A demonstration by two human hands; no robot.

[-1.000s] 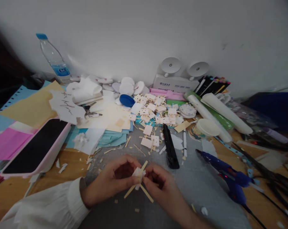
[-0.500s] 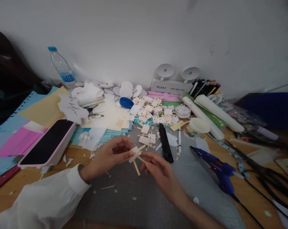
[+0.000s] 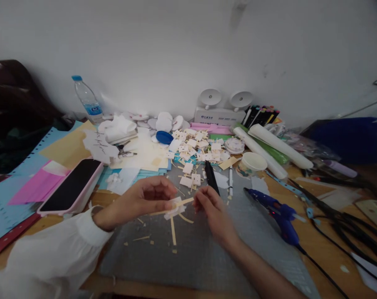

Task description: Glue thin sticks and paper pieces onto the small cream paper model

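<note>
My left hand point(image 3: 144, 198) has its grip pinched shut on a little white piece point(image 3: 175, 206) with thin cream strips crossing it, held just above the grey cutting mat point(image 3: 207, 257), near its far edge. My right hand point(image 3: 213, 209) pinches the tip of the longest strip point(image 3: 185, 202), so the piece sits between both grips. Loose offcuts point(image 3: 141, 238) lie on the mat below, and a blue glue gun point(image 3: 277, 211) is at the mat's right edge.
</note>
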